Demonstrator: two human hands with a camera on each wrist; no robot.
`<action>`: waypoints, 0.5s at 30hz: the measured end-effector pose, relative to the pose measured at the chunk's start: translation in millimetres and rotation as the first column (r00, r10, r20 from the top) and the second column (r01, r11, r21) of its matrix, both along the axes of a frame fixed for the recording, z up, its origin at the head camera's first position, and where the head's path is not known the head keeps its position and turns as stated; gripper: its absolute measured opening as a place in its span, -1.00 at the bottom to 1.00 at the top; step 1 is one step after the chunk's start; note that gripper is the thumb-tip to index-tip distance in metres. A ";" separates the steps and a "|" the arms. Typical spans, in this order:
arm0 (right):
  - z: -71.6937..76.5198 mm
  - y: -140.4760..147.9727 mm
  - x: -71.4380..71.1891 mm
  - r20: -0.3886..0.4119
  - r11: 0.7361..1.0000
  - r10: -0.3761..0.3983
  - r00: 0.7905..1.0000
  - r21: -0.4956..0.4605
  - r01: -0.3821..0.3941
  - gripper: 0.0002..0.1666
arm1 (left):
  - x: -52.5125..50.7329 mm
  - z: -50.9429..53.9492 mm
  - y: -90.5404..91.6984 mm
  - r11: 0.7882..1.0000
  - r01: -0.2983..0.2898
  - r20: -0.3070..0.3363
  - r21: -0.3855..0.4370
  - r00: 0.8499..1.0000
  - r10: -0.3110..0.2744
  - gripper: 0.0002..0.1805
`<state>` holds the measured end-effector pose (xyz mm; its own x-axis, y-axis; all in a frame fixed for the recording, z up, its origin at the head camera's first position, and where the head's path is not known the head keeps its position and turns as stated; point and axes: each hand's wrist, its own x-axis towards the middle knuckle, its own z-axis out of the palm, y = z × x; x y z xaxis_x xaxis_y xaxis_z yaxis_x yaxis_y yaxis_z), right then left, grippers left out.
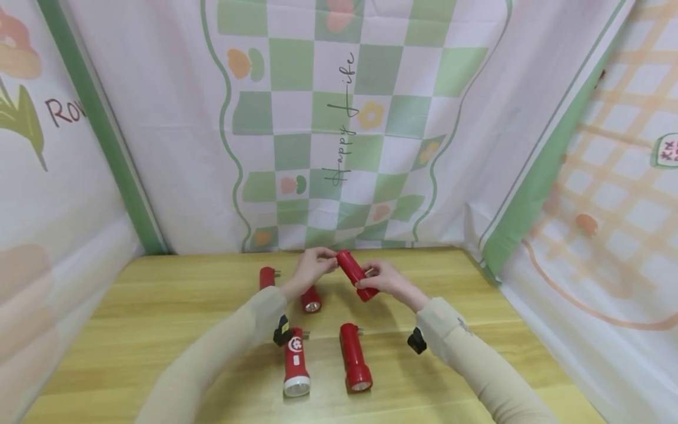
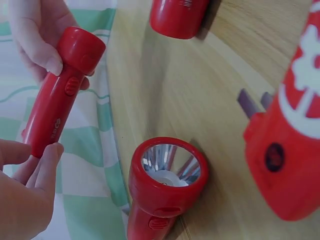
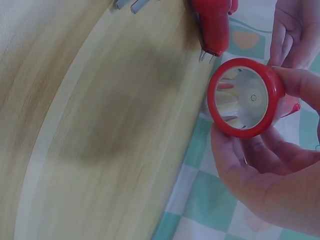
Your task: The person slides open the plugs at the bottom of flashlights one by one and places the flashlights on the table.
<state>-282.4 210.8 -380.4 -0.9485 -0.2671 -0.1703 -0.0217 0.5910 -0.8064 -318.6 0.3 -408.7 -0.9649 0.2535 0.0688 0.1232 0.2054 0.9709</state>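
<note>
A red flashlight point(image 1: 350, 266) is held up off the table between both hands. My right hand point(image 1: 389, 279) grips its wider head end, with thumb and fingers around the rim. The lens point(image 3: 243, 100) faces the right wrist camera. At the narrow tail end, my left hand point(image 1: 308, 273) pinches the flashlight between thumb and fingers. A slide switch point(image 2: 72, 86) shows on its body in the left wrist view. Beneath the left hand lies another red flashlight point(image 1: 311, 300), partly hidden by it.
Nearer the front of the wooden table point(image 1: 424, 388) lie a red flashlight with a white head point(image 1: 296, 362) and an all-red one point(image 1: 355, 359), both with plug prongs out. One more red flashlight point(image 1: 267, 277) lies behind the left wrist. Printed cloth point(image 1: 349, 118) hangs at the back.
</note>
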 end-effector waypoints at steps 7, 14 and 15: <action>1.6 -1.0 4.7 -0.019 1.000 0.009 1.000 0.020 -0.008 -0.49 | 9.7 -1.3 -5.4 1.000 -0.001 -0.037 -0.014 0.999 0.000 -0.70; 2.3 -3.3 8.7 -0.039 0.999 0.029 0.999 0.026 -0.028 -0.53 | 16.5 -3.1 -10.4 1.000 -0.007 -0.061 -0.005 0.998 0.006 -0.72; 2.5 -3.8 9.2 -0.044 0.999 0.033 0.998 0.030 -0.032 -0.54 | 17.5 -2.9 -10.7 1.000 -0.010 -0.066 -0.006 0.998 0.010 -0.72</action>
